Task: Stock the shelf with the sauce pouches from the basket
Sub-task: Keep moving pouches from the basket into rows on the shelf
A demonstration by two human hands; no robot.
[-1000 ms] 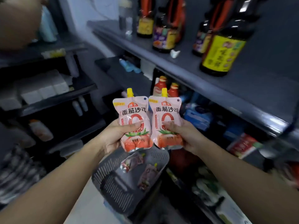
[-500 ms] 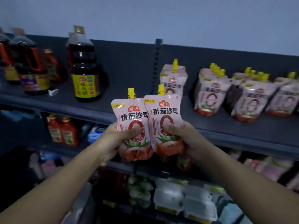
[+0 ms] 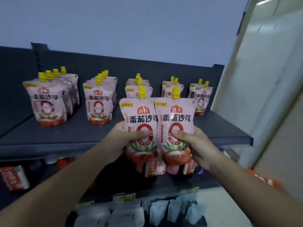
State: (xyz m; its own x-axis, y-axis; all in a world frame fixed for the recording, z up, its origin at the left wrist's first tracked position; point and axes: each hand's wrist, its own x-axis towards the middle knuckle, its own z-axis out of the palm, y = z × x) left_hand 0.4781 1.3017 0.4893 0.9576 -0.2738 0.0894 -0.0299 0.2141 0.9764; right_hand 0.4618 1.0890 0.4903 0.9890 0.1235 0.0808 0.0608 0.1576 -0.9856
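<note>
Each hand grips one upright pouch — left hand (image 3: pixel 120 141) on the left pouch (image 3: pixel 139 126), right hand (image 3: pixel 195 145) on the right pouch (image 3: pixel 176 128) — thumbs pressed across the fronts, before the shelf (image 3: pixel 68 136).

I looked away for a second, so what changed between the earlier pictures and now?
The view swung from the basket and the dark bottles rightward to the shelf with rows of sauce pouches. The left pouch and right pouch now hang before the middle rows. Unchanged: the left hand and right hand grip one each, side by side, upright.
</note>
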